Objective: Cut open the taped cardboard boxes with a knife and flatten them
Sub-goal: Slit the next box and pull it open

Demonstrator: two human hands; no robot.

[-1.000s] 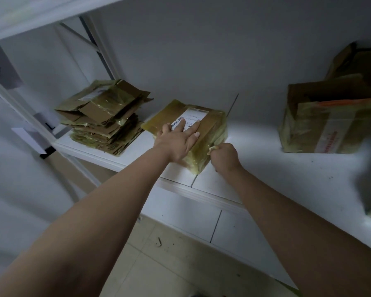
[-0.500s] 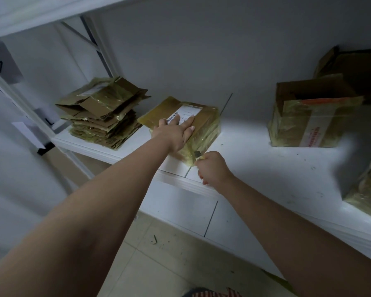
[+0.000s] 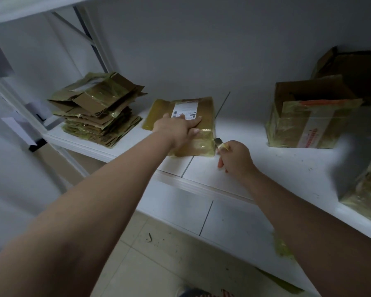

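fingers [image 3: 194, 122] of the left hand [image 3: 176, 129] press flat on the taped box [image 3: 204, 144]; right hand [image 3: 236, 159] grips the knife [image 3: 218, 142] at its corner.

I see bare shelf [image 3: 244, 125] open between the taped box [image 3: 204, 108] and the opened box [image 3: 308, 121]; flattened stack [image 3: 96, 110] blocks left.

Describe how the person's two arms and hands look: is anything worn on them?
Both arms are bare up to the picture's edge; no sleeve shows. The left hand and the right hand wear no gloves. I see no watch, bracelet or ring on the wrists or fingers. The fingernails on the left hand are short and plain.
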